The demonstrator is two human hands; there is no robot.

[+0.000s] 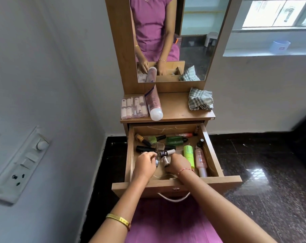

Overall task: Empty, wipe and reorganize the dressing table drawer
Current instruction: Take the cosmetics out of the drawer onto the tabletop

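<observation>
While hands (163,163) grip glass bottles (163,156), wooden drawer (212,151) gapes.

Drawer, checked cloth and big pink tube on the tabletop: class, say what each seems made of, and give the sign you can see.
Drawer: looks like wood-grain laminated board, matte; pale flat edges hint at laminate rather than solid wood.
Checked cloth: woven fabric, probably cotton; soft crumpled folds.
Pink tube: likely plastic, smooth with a slight sheen, and a white cap.

Light: soft daylight is given by the window (278,13)
Glare: seen on the floor (257,174)
Edges: bent, slightly blurred
</observation>
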